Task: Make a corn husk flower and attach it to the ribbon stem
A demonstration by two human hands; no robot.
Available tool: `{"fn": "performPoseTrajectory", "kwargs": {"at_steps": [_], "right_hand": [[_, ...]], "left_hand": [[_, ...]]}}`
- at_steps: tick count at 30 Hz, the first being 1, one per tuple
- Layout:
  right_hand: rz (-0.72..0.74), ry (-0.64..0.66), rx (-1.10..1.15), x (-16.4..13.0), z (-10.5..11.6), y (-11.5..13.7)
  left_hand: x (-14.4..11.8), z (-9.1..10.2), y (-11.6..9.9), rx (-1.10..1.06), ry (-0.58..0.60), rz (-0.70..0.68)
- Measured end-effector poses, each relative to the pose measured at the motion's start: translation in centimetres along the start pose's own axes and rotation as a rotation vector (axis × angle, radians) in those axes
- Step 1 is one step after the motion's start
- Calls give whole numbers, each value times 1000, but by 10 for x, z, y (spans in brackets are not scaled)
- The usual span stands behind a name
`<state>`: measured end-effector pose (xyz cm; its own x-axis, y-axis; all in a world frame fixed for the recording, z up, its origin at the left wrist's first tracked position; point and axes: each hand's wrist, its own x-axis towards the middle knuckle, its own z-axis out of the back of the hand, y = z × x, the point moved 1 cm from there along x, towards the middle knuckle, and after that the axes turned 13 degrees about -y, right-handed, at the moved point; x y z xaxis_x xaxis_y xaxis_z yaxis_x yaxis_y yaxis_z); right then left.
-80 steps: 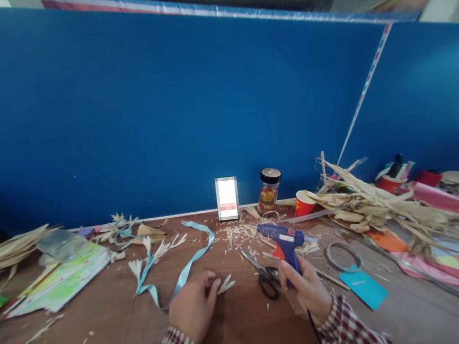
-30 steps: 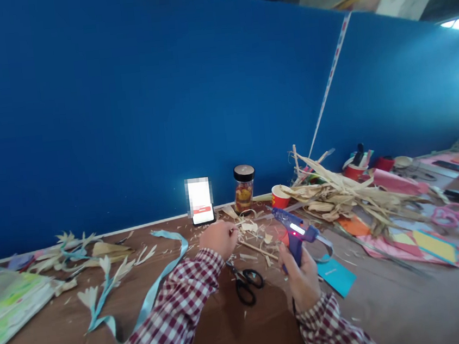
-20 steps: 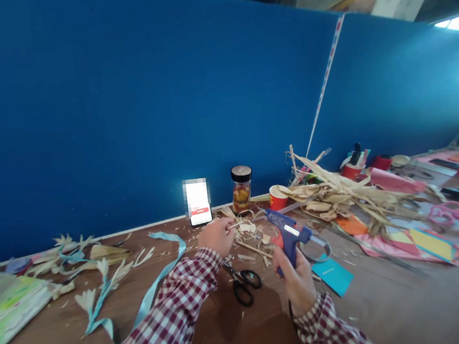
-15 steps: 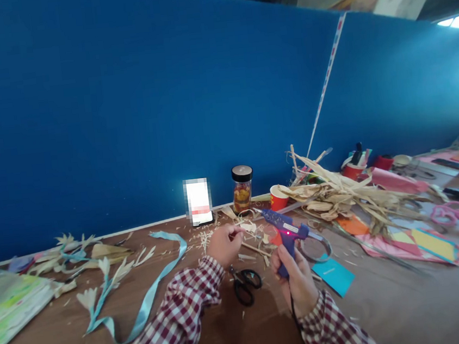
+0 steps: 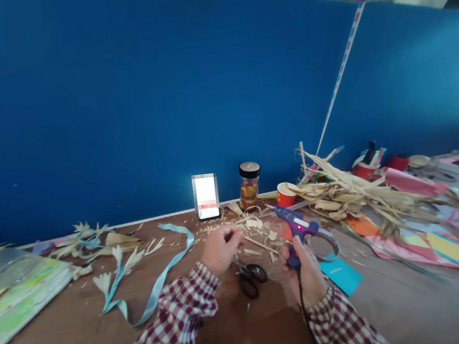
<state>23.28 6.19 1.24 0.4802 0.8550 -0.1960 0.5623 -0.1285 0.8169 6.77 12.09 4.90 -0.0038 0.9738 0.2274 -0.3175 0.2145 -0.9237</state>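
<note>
Your right hand (image 5: 306,273) is gripping the blue glue gun (image 5: 295,229) at lower centre, its red light glowing and its nozzle aiming up-left. Your left hand (image 5: 220,248) is pinching a small straw piece, barely visible, just left of that nozzle. Risk: hot glue is likely reaching your fingertips, or dripping on the scissors (image 5: 250,277) between both hands.

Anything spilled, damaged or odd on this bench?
Nothing looks damaged. Pale husk shavings lie scattered over the table beyond the left hand, and the scissors lie open among them. The glue gun in the right hand shows a red light.
</note>
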Motion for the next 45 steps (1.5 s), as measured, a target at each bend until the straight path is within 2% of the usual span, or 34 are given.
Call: {"fn": "performPoseTrajectory", "kwargs": {"at_steps": [3,5,6,9,11,14,18,24,33,38,45], "right_hand": [[60,-160,-36,6,3,2],[110,-184,-75,8,6,1],[133,-173,-105,9,7,-1],[217,-73,-228,5,9,-6],[290,17,-304,0,8,-10],[365,122,-399,-6,8,-14],[390,170,-466,-9,8,-16],[380,165,-490,-9,9,-18],[349,175,-457,-8,11,-22],[346,183,-458,-9,10,-20],[351,169,-469,-10,7,-18]], "left_hand": [[-7,41,3,88,-240,15],[-24,62,7,145,-362,18],[-35,70,11,222,-360,-3],[-67,79,27,421,-148,-20],[-82,80,39,561,-95,-57],[-87,77,54,707,-56,-56],[-82,72,58,775,-27,-8],[-83,70,55,747,-4,12],[-83,70,63,626,-20,74],[-87,71,62,428,-63,166],[-94,70,63,5,-103,429]]}}
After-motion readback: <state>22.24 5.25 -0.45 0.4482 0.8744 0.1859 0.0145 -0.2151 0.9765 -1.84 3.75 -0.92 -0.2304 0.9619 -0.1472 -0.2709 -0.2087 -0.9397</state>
